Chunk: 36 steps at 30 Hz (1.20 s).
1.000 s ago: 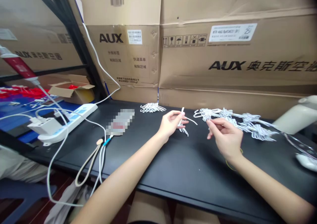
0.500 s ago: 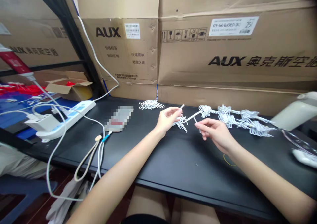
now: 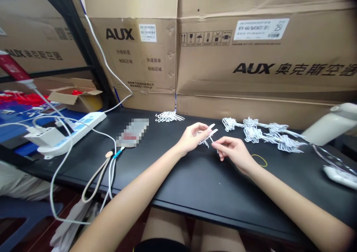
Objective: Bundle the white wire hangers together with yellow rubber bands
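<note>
My left hand (image 3: 192, 138) is pinched on thin white strips (image 3: 213, 132), whose ends stick out to the right past the fingertips. Close beside it, my right hand (image 3: 234, 151) has thumb and forefinger closed on a narrow white strip (image 3: 211, 140) hanging down from the others. Behind and below the left fingers, a small pile of white strands (image 3: 205, 144) shows partly; the fingers hide the rest. Several tied bundles of white strands (image 3: 253, 134) lie to the right, and a fanned pile of white pieces (image 3: 169, 116) lies at the back.
A phone-like blurred object (image 3: 132, 133) with a cable lies left, near a white power strip (image 3: 75, 131). A yellow rubber band (image 3: 260, 160) rests right of my hand. A pale bottle (image 3: 330, 123) lies far right. Cardboard boxes (image 3: 206, 73) wall off the back of the black table (image 3: 195, 185).
My right hand has moved left and slightly down, closer to my left hand. The white strip that stretched between them toward the bundles now sits gathered at the left fingertips.
</note>
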Motion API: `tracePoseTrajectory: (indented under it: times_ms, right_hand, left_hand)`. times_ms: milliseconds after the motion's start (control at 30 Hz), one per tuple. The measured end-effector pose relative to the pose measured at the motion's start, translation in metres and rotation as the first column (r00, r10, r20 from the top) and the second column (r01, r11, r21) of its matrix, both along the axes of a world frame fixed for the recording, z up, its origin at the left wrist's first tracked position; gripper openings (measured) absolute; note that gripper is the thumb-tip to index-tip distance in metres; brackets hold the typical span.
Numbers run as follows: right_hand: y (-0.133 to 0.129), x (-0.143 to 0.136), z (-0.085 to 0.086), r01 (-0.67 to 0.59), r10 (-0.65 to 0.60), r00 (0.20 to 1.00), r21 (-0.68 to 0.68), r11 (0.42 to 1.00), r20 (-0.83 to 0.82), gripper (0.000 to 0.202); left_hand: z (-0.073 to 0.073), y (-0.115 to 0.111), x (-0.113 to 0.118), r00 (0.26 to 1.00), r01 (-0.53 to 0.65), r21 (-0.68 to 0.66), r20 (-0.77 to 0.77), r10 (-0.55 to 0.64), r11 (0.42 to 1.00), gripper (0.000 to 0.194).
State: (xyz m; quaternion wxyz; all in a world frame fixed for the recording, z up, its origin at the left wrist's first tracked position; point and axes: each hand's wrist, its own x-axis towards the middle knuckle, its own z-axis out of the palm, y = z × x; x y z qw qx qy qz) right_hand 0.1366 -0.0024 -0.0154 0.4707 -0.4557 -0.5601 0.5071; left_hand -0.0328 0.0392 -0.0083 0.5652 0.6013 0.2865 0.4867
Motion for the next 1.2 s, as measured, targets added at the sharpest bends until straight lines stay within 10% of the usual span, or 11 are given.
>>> tracePoseTrajectory:
  times_ms: [900, 1200]
  right_hand:
    - [-0.002, -0.002, -0.004, 0.028, -0.028, 1.0, 0.081, 0.996, 0.009, 0.029]
    - [0.003, 0.001, -0.001, 0.093, -0.094, 0.996, 0.129, 0.987, 0.007, 0.028]
  left_hand:
    - [0.006, -0.012, 0.002, 0.979, 0.003, 0.169, -0.201, 0.031, 0.986, 0.035]
    - [0.006, -0.003, 0.0, 0.999, 0.027, 0.018, -0.022, -0.027, 0.999, 0.041]
